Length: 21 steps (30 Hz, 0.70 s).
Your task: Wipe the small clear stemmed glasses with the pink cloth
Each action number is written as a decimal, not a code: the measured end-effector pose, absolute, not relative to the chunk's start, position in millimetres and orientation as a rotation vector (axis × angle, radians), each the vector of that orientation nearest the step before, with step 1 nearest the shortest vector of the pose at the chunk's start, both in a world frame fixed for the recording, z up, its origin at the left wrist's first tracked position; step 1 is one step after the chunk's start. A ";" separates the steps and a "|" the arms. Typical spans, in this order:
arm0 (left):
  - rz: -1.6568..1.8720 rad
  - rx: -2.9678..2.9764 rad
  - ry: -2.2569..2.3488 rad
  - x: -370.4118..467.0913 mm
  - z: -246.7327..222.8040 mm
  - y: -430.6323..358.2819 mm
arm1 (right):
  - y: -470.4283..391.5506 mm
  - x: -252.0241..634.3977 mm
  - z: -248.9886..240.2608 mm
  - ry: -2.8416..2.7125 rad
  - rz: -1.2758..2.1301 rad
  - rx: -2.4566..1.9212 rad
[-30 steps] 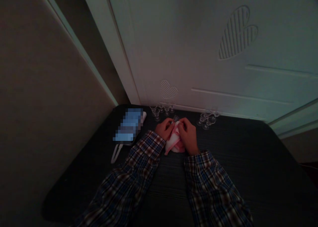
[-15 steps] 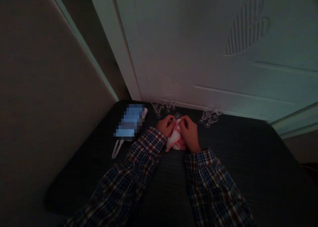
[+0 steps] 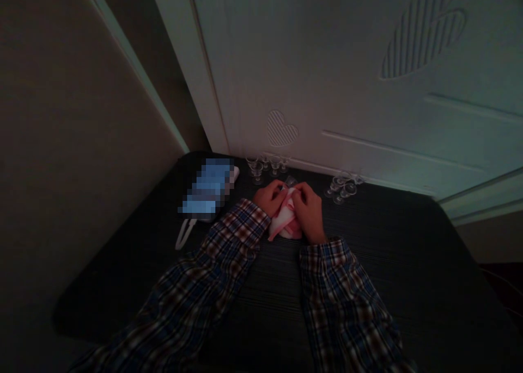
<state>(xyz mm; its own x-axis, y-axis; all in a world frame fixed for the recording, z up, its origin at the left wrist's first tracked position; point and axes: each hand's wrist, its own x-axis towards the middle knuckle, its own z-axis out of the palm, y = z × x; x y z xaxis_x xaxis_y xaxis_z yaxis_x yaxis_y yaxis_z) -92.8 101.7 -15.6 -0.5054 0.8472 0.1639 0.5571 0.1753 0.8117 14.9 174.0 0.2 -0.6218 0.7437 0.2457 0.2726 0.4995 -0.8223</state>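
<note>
The likeliest trouble lay in the soft cloth point(image 3: 281, 218): with only its upper part gathered between the fingertips, a loose fold could have slipped out, or the small clear object point(image 3: 291, 181) at its far end could have been tugged over or dropped if that was caught in the folds. A forward push of the knuckles could also have tipped the stemmed glasses point(image 3: 257, 170) behind the left hand point(image 3: 268, 197) or the second cluster point(image 3: 346, 189) beyond the right hand point(image 3: 309, 212) — both groups looked light and stood near, and the dim light made their clear edges easy to misjudge. The fingers of both hands were curled in, nearly closed, and seemed to pinch the cloth from either side; exactly what each fingertip gripped could not be told. The cloth was pink and white, crumpled and bunched, its lower folds spreading towards the person — one pink edge stuck out to the left. It lay between the hands on the dark tabletop point(image 3: 368, 253), right of the phone point(image 3: 209, 188).
</note>
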 end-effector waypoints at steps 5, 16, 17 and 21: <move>1.230 1.324 2.150 -93.0 -16.2 101.5 | 174.2 15.0 -0.2 -2.159 1.029 -0.821; 1.232 1.320 2.149 -93.4 -18.7 102.5 | 173.4 15.3 0.4 -2.154 1.049 -0.813; 1.229 1.322 2.150 -93.7 -19.0 102.4 | 173.2 15.5 0.7 -2.156 1.048 -0.813; 1.232 1.331 2.147 -94.8 -20.3 102.3 | 172.9 15.5 1.1 -2.165 1.037 -0.825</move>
<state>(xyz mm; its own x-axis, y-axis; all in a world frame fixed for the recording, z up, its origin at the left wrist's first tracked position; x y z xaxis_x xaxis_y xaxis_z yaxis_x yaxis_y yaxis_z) -94.8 102.3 -20.3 -0.5093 0.8465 0.1552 0.5612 0.1900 0.8055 15.5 172.9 1.1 -0.6309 0.7372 0.2418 0.2738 0.5032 -0.8196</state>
